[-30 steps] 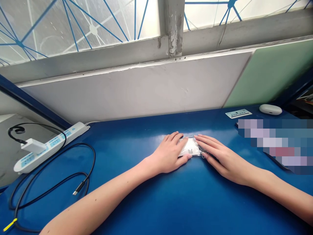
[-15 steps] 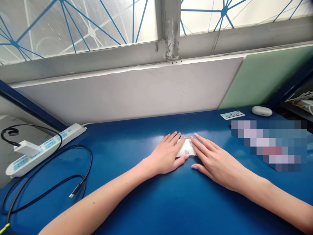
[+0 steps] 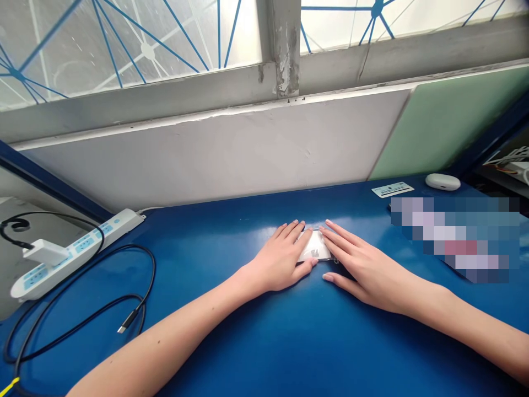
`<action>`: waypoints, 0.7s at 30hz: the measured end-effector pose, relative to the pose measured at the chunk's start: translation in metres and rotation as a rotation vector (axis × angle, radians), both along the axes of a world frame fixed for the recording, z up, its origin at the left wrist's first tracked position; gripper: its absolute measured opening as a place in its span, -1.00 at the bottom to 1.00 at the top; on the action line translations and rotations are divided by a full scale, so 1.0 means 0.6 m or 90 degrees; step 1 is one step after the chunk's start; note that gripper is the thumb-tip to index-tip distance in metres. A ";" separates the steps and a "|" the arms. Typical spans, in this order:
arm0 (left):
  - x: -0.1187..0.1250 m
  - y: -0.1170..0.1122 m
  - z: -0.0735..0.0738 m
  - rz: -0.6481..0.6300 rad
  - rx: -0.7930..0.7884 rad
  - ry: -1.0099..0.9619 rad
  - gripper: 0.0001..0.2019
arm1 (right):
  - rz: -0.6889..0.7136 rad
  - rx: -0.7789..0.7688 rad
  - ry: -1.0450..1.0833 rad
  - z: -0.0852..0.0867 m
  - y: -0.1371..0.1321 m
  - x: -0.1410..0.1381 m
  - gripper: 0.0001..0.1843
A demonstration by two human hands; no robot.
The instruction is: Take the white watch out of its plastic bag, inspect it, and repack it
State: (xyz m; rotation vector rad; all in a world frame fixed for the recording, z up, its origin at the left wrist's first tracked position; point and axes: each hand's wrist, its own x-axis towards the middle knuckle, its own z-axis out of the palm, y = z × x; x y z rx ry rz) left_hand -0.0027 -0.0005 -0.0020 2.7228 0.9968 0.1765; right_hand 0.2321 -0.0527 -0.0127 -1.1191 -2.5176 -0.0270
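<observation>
Packet [image 3: 314, 246]: L end hidden under L hand [image 3: 281, 258], R end under fingers of R hand [image 3: 361, 266]; grey mark nr its near edge too sm. to read.
Card [image 3: 392, 189]: beyond packet, to R; print too sm. to read.
Pixelated patch [image 3: 454, 231]: R of packet; what's under, can't tell.
Cable [image 3: 152, 275]: well L of packet; nearest bit cut off by btm edge, yellow tie [image 3: 10, 386] by L edge.
Window [image 3: 182, 38]: beyond packet; top cut off.

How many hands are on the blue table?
2. The left hand is over the left end of the white packet, and the right hand has its fingers over the right end. No other hand shows.
</observation>
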 end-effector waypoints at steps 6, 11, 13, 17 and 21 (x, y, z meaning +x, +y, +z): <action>0.000 0.001 0.001 -0.001 0.005 0.013 -0.35 | -0.004 -0.093 0.067 -0.015 0.003 0.012 -0.25; 0.000 0.000 0.005 -0.010 0.007 0.024 -0.35 | 0.018 -0.094 0.082 -0.011 0.013 0.018 -0.33; 0.000 0.001 0.004 -0.013 0.008 0.021 -0.35 | 0.023 -0.076 0.081 -0.007 0.016 0.015 -0.36; -0.001 0.002 0.000 -0.018 0.015 0.015 -0.37 | 0.040 0.026 0.033 0.000 0.019 -0.001 -0.51; -0.001 0.002 0.000 -0.017 0.020 0.019 -0.37 | 0.036 0.074 0.006 0.004 0.017 -0.013 -0.56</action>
